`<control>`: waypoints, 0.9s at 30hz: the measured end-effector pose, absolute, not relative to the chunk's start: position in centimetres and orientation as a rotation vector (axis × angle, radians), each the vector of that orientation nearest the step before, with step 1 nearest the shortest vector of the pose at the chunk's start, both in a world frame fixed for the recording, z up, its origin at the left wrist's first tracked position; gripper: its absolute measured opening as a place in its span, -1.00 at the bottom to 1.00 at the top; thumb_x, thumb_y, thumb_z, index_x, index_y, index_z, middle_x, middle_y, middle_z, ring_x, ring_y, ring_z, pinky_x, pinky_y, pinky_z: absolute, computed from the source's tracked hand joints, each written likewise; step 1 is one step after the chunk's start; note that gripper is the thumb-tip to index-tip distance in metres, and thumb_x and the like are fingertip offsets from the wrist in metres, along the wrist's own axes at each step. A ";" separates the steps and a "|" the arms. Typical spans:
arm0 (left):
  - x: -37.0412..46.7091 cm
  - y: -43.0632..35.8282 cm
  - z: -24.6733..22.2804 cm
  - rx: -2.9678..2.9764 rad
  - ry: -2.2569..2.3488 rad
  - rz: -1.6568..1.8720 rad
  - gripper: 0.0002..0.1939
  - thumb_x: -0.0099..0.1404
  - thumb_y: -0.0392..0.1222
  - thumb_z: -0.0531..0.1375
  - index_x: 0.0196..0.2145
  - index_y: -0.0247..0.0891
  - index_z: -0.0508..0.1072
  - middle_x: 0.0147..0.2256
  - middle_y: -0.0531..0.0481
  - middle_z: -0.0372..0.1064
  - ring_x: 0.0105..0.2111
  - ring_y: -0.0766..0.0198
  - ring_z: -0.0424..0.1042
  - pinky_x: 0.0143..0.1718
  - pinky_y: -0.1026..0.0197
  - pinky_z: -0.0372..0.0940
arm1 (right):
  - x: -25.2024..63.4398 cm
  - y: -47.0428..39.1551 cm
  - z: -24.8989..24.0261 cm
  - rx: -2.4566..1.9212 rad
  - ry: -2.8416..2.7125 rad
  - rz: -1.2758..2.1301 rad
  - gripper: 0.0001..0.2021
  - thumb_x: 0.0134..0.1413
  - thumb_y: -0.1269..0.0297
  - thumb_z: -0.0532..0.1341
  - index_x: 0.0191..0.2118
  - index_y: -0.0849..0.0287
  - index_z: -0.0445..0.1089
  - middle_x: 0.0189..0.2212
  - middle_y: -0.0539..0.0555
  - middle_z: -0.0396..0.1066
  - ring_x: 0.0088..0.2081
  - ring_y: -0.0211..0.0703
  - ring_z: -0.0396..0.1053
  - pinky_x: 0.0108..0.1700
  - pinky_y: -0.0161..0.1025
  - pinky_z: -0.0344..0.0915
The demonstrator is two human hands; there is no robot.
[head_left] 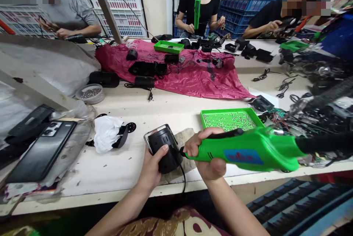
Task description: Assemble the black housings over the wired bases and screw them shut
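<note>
Green screwdriver is held sideways at lower right, nose pointing left, right hand clamped around it; left hand, thumb uppermost, clasps a black device.

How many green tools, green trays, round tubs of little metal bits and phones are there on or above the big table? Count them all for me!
Green tools: 2, one held, one hanging
Green trays: 3, the far right one blurry
Round tub: 1
Phone: 1
Total: 7
</note>
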State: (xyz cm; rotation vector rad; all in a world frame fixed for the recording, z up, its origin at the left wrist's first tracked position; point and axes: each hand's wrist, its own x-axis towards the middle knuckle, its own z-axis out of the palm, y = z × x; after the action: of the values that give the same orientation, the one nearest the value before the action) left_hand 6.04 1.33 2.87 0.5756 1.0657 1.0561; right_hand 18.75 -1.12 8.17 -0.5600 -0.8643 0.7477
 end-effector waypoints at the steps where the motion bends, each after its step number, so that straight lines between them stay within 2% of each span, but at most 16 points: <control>1: 6.0 1.3 2.9 0.575 1.063 1.048 -0.23 -0.08 -0.11 0.42 0.09 -0.24 0.29 -0.22 -0.04 0.43 -0.28 0.21 0.42 -0.23 0.18 0.37 | 18.6 -1.1 8.1 -0.554 -0.860 0.736 -0.61 -0.08 -0.12 0.31 -0.25 0.05 0.33 -0.65 -0.15 0.24 -0.63 -0.31 0.23 -0.54 -0.31 0.32; 6: 5.9 1.6 2.9 0.583 1.055 1.047 -0.25 -0.09 -0.09 0.42 0.06 -0.27 0.30 -0.24 -0.03 0.45 -0.26 0.21 0.43 -0.19 0.18 0.36 | 18.4 -0.6 7.8 -0.542 -0.843 0.710 -0.59 -0.10 -0.14 0.31 -0.25 0.04 0.32 -0.65 -0.16 0.23 -0.63 -0.31 0.22 -0.53 -0.31 0.34; 13: 5.9 1.7 2.8 0.586 1.054 1.023 -0.25 -0.10 -0.11 0.43 0.07 -0.23 0.34 -0.27 -0.02 0.46 -0.32 0.18 0.44 -0.28 0.15 0.39 | 18.9 -0.7 7.9 -0.534 -0.841 0.764 -0.60 -0.08 -0.16 0.28 -0.25 0.05 0.35 -0.67 -0.16 0.22 -0.67 -0.33 0.19 -0.58 -0.33 0.30; 17: 5.4 1.2 2.1 0.562 1.055 1.044 -0.33 -0.07 -0.04 0.41 0.01 -0.20 0.40 -0.23 -0.03 0.47 -0.18 0.10 0.44 -0.15 0.11 0.37 | 18.6 -0.8 8.1 -0.507 -0.827 0.712 -0.55 -0.07 -0.12 0.30 -0.13 0.04 0.36 -0.63 -0.14 0.26 -0.64 -0.32 0.22 -0.54 -0.31 0.32; 21: 4.5 0.3 1.1 0.528 1.033 1.145 -0.36 -0.15 0.01 0.44 -0.07 -0.13 0.46 -0.21 0.01 0.49 -0.05 0.05 0.39 0.04 0.08 0.28 | 18.2 -0.9 8.0 -0.501 -0.846 0.715 -0.48 -0.03 -0.16 0.26 -0.03 0.06 0.33 -0.61 -0.11 0.28 -0.62 -0.29 0.24 -0.53 -0.27 0.34; 27: 4.9 0.5 1.7 0.555 1.078 1.173 -0.29 -0.16 -0.03 0.45 -0.01 -0.14 0.42 -0.19 -0.01 0.50 -0.07 0.03 0.42 -0.02 0.06 0.33 | 18.3 -0.1 7.4 -0.484 -0.846 0.739 -0.56 -0.12 -0.17 0.31 -0.21 0.02 0.34 -0.62 -0.13 0.28 -0.61 -0.30 0.25 -0.51 -0.29 0.36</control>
State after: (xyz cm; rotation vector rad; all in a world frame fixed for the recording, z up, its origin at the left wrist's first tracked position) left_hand 4.94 0.45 1.66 0.5553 1.0776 1.1730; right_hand 18.29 -0.07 7.38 -0.4842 -0.8456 0.7388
